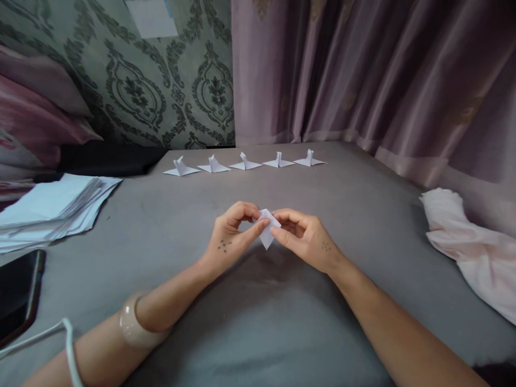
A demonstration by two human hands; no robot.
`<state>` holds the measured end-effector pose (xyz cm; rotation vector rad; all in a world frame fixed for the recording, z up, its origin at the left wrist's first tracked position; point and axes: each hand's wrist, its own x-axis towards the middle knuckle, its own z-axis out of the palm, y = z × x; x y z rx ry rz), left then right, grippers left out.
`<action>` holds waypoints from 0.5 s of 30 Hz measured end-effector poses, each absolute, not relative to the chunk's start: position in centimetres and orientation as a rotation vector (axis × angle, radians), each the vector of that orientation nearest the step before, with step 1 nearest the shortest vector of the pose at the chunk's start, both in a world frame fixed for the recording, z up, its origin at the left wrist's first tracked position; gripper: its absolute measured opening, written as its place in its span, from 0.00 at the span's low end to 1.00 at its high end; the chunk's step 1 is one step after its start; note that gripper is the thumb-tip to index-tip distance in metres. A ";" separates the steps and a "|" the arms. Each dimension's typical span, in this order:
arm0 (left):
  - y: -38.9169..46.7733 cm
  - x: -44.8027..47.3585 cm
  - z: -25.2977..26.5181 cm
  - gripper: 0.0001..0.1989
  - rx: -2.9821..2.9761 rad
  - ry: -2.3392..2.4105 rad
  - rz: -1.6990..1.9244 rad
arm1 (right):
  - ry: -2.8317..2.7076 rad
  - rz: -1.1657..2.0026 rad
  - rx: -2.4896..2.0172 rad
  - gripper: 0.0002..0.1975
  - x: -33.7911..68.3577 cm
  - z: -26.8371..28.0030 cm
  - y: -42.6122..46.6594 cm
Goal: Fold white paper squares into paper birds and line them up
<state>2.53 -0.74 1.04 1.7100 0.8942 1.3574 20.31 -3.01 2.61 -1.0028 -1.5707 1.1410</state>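
Note:
A small piece of folded white paper [266, 236], kite-shaped with a point hanging downward, is held up between both hands above the grey surface. My left hand [235, 231] pinches its left side, the thumb lying across the front face. On the other side my right hand [303, 235] grips the right edge between thumb and curled fingers. The fingertips behind the paper are partly hidden. Beyond the hands, several folded white paper cranes [245, 163] stand in a row along the far part of the surface, their wings spread flat.
At left lies a stack of white paper sheets [52, 201], with a dark phone [20, 295] nearer me. A white cable [67, 344] crosses by my left forearm. Pale pink cloth [471, 242] lies at right. A purple curtain [322, 70] and patterned wall [161, 80] bound the back.

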 end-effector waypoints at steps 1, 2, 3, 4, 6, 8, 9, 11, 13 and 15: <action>-0.8 2.5 1.1 0.06 1.797 0.897 1.394 | -1.563 1.080 -1.007 0.07 20.2 2.5 -3.0; -0.9 2.5 1.2 0.06 1.872 0.904 1.425 | -1.549 1.014 -1.012 0.06 20.1 2.4 -3.0; -1.0 2.5 1.2 0.07 1.934 0.920 1.454 | -1.530 0.956 -1.017 0.05 20.0 2.4 -2.9; -1.1 2.5 1.3 0.08 1.987 0.948 1.483 | -1.511 0.912 -1.021 0.05 19.9 2.3 -2.9; -1.2 2.5 1.4 0.10 2.071 1.015 1.541 | -1.475 0.863 -1.024 0.05 19.9 2.4 -2.8; -1.3 2.5 1.4 0.09 2.131 1.063 1.566 | -1.455 0.839 -1.025 0.06 19.9 2.5 -2.7; -1.3 2.5 1.3 0.08 2.153 1.066 1.563 | -1.456 0.835 -1.021 0.05 20.0 2.5 -2.7; -1.2 2.5 1.1 0.06 2.180 1.045 1.557 | -1.473 0.838 -1.005 0.05 20.0 2.4 -2.7; -1.1 2.5 1.0 0.04 2.187 1.011 1.575 | -1.492 0.851 -0.986 0.05 19.9 2.1 -2.7; -1.0 2.4 0.9 0.03 2.181 0.989 1.585 | -1.502 0.854 -0.979 0.05 19.9 1.9 -2.7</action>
